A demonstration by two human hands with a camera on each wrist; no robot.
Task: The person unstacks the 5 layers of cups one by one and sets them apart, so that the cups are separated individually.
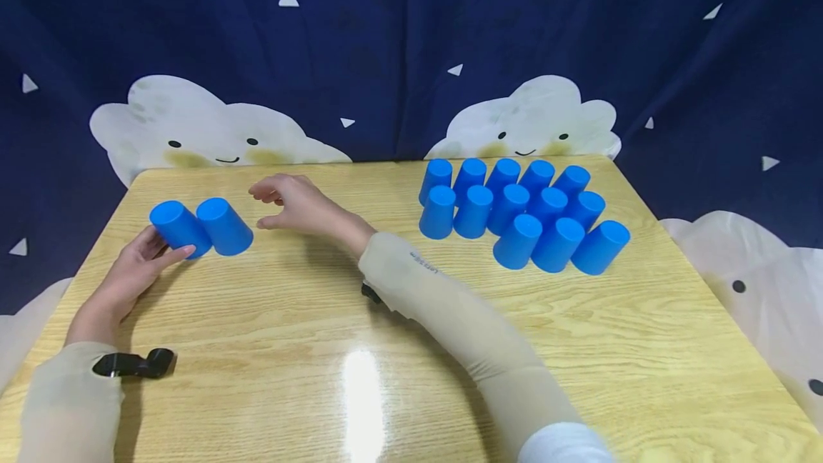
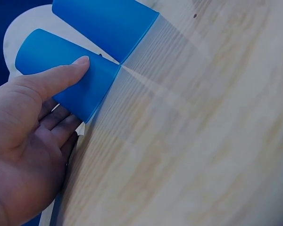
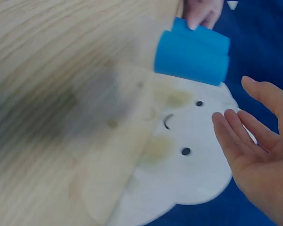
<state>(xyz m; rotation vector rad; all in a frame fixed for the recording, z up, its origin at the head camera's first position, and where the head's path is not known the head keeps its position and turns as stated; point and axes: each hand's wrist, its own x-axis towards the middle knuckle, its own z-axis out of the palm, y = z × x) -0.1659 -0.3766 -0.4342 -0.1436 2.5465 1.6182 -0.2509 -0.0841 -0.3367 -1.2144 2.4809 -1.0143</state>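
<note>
Two blue cups stand upside down side by side on the left of the table. My left hand holds the outer blue cup; in the left wrist view the thumb lies along its side and the other fingers are partly hidden behind it. The second blue cup stands right beside it, rims touching or nearly so. To the right of this pair, my right hand hovers over the table with fingers loosely bent and nothing in them. Thumb and fingers of the right hand are apart in the right wrist view.
Several more upside-down blue cups stand in three rows at the back right of the wooden table. Behind the table's back edge hangs a dark blue cloth with white clouds. A black wrist strap sits on the left sleeve.
</note>
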